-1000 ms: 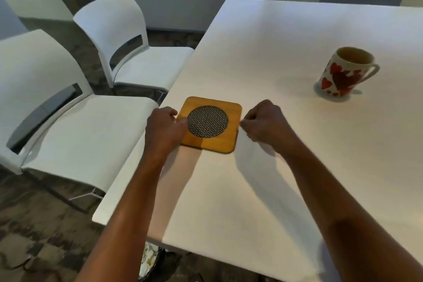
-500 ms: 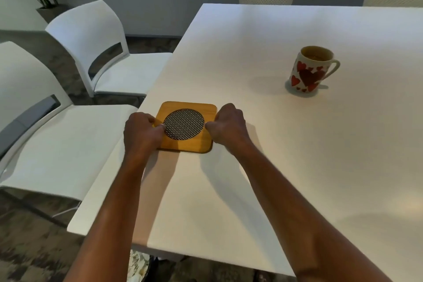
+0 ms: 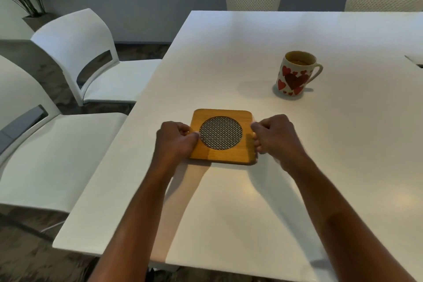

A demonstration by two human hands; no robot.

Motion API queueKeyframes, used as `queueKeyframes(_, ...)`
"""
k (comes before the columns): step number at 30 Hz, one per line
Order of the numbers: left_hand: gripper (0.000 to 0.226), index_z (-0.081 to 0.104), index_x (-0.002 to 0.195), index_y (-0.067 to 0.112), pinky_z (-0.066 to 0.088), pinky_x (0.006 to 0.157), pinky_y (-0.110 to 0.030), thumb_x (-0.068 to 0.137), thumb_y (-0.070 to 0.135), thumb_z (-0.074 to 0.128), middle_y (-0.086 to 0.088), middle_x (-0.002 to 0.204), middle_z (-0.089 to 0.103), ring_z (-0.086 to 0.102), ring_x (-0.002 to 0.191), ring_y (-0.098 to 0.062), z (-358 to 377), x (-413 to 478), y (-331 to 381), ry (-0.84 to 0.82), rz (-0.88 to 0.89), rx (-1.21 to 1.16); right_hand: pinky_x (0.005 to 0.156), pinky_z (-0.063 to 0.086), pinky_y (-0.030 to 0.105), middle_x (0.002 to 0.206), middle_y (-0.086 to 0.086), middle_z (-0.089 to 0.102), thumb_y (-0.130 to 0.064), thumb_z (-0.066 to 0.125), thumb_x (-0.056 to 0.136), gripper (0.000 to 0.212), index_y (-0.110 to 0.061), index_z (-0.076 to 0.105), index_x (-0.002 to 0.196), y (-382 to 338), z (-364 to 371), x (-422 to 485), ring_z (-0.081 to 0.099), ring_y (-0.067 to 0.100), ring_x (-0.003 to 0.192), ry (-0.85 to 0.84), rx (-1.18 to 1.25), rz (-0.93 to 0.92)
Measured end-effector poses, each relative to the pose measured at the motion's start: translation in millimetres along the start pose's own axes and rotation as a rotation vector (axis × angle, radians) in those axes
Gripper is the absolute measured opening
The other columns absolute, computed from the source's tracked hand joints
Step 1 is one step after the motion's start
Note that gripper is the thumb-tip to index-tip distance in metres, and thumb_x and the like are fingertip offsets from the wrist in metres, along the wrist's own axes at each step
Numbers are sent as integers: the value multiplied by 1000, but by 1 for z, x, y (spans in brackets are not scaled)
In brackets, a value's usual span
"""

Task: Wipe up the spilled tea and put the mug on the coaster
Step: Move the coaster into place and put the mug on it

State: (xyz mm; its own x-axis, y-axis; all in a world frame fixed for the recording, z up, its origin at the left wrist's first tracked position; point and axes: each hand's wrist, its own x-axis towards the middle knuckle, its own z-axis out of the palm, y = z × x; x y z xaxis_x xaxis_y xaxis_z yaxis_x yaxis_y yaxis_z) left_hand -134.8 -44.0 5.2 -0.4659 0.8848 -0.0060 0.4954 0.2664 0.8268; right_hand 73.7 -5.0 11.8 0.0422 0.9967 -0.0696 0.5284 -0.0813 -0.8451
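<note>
Coaster (image 3: 220, 133) lies flat on the desk (image 3: 229, 52), its left edge gripped by the curled left hand (image 3: 175, 139), its right edge by the curled right hand (image 3: 274, 137). The mug (image 3: 295, 74) stands upright, well apart.

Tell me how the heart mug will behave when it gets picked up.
The mug looks ceramic: probably rigid, fairly heavy, breakable if knocked. Tea shows inside, so a tilt or jerk would likely slosh it. Its handle juts right, likely the surest grip; the glazed wall may be slippery.
</note>
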Motion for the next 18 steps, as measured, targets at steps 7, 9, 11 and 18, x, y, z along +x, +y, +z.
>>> queueKeyframes(7,11,73,89,13,48,62,-20,80,19,73,12,72,61,58,70,-1,25,-15,12,-99,53,-44,64,59,42,63,13,69,-27,59,95,35,-4,70,69,25,-31,-4,63,17,52,61,10,17)
queueKeyframes(9,11,73,88,13,51,68,-26,78,18,73,11,72,61,59,70,-4,29,-17,13,-106,53,-35,58,58,36,64,14,69,-26,60,94,35,-5,70,68,30,-34,-4,63,16,51,62,3,13)
queueKeyframes(11,13,73,88,12,53,73,-31,76,18,74,10,71,62,61,72,-9,32,-19,15,-111,50,-32,53,56,29,64,14,69,-26,60,94,35,-5,70,68,34,-36,-5,63,15,50,68,-2,3)
queueKeyframes(18,31,54,54,28,55,73,-39,73,17,76,9,65,61,58,64,-8,37,-21,20,-131,66,-11,49,51,26,65,14,68,-25,60,94,34,-5,69,69,42,-39,-5,61,14,51,85,-9,5)
